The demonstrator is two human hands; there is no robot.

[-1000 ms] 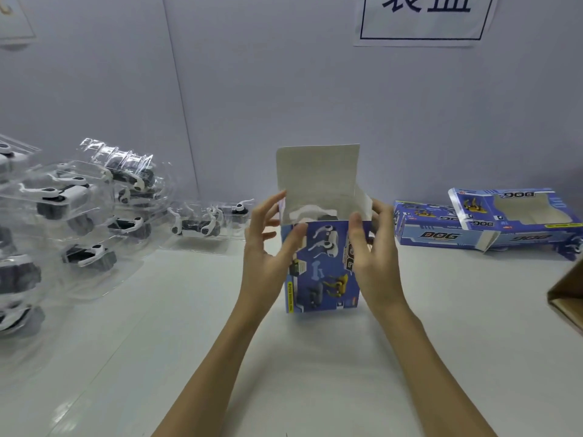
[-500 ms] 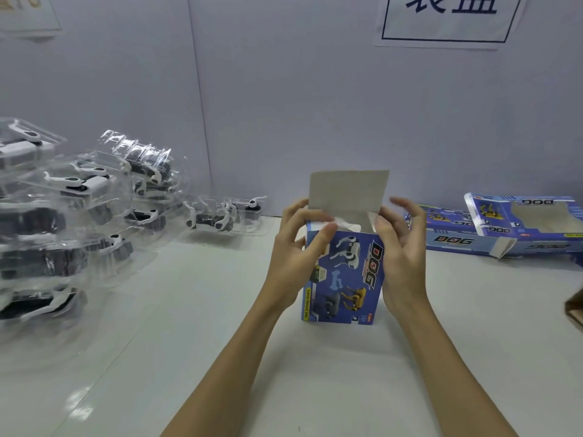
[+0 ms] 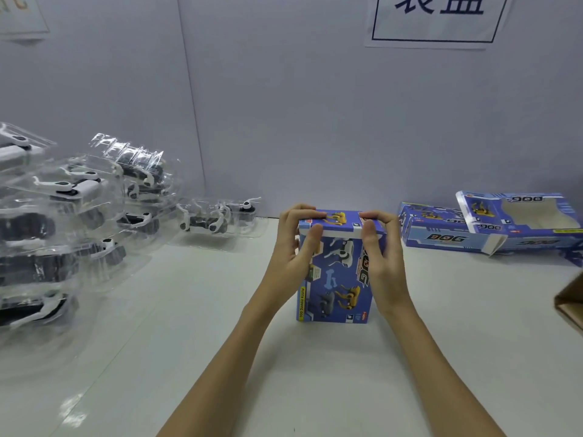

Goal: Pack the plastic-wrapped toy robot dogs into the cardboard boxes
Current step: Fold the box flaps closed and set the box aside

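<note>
Since one second ago the grey inner lid flap of the upright blue printed cardboard box (image 3: 336,279) is folded down, and the top is now closed; before it stood up open.

From the head view, the left hand (image 3: 291,257) grips the left upper corner of this box, fingers curled over the top edge and thumb on the front face. The right hand (image 3: 383,260) holds the right upper corner in the same way. The box stands on its short end on the smooth white table (image 3: 315,389), near the middle, with free table in front of it and on both sides.

At the left edge lies a pile of clear plastic blister packs with white and black toy robot dogs (image 3: 60,222); I cannot count them exactly because they overlap. One more single clear pack (image 3: 217,220) lies flat beside the pile, close to the wall. At the right, well apart from the hands, two flattened blue boxes with a window cut-out (image 3: 492,228) lie one partly on the other. A corner of a brown cardboard carton (image 3: 571,301) enters at the right border. On the grey wall hangs a white paper sign (image 3: 438,17).
</note>
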